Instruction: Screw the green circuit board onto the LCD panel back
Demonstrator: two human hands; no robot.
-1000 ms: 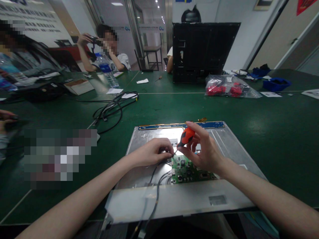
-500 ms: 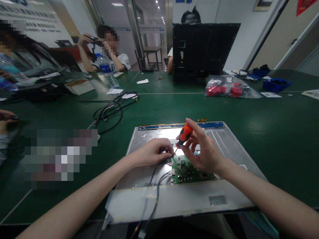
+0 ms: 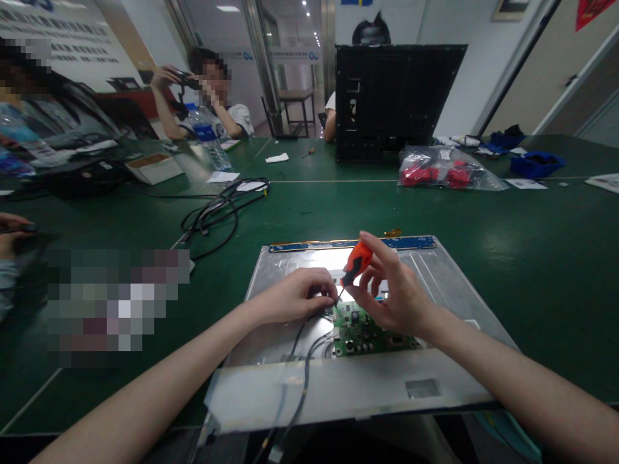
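Observation:
My right hand (image 3: 394, 290) grips a red and black screwdriver (image 3: 358, 261) between thumb and fingers, with the index finger on top of its handle. The shaft slants down to the upper left corner of a green circuit board (image 3: 360, 328). At that corner the fingertips of my left hand (image 3: 309, 296) are pinched together beside the screwdriver tip; what they hold is too small and hidden to name. The board lies on a silver metal display panel (image 3: 435, 283) with a blue strip (image 3: 411, 243) along its far edge. Dark cables (image 3: 305, 380) run from the board's left side over the near edge.
A bundle of black cables (image 3: 217, 212) lies left of the panel on the green table (image 3: 300, 219). Farther back stand a black monitor (image 3: 394, 96) and a water bottle (image 3: 210, 138). A plastic bag with red items (image 3: 445, 171) lies at the back right. Other people sit across and at left.
The screwdriver's handle has turned and shifted slightly left, and the fingers of my right hand have moved a little with it. My left hand stays in place.

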